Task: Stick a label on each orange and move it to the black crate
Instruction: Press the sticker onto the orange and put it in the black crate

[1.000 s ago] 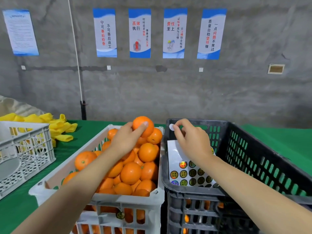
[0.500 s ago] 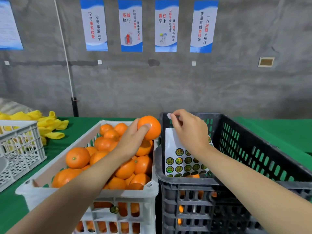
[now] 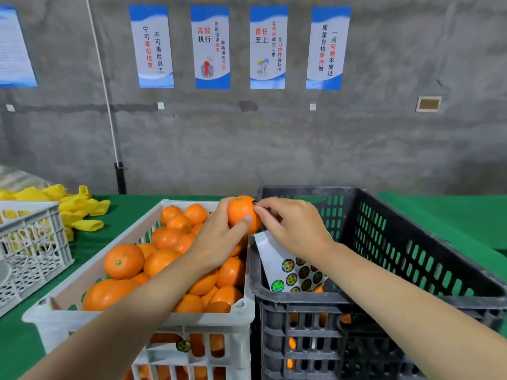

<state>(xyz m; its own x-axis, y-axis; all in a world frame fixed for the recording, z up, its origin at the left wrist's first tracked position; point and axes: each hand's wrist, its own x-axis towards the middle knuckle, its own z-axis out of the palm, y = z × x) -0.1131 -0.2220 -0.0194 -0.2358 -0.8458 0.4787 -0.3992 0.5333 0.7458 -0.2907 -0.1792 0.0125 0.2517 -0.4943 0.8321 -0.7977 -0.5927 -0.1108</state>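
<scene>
Head view: a desk (image 3: pixel 131 212) covered in green cloth stands against a bare grey concrete wall (image 3: pixel 247 149). Four blue-and-white posters (image 3: pixel 210 48) with Chinese text hang in a row on the wall.

The left hand (image 3: pixel 216 242) is curled round one orange (image 3: pixel 241 215), thumb across its front, holding it up over the line where two crates meet. The right hand (image 3: pixel 296 229), fingers bent, pinches a small round label (image 3: pixel 254 203) against the upper right side of that orange.

At the desk's near edge stands a white crate (image 3: pixel 137 322) heaped with oranges (image 3: pixel 164 259). Touching its right side is the black crate (image 3: pixel 411 242). Inside it a white label sheet (image 3: pixel 277 259) leans against the left wall, with rows of round green and dark labels on its lower part. Bits of orange fruit show through the slots low in its near wall.

At the desk's left edge stands a second white crate (image 3: pixel 35 242), only partly in view. Behind it, toward the far left corner, lies a heap of yellow sleeves (image 3: pixel 79 207).
</scene>
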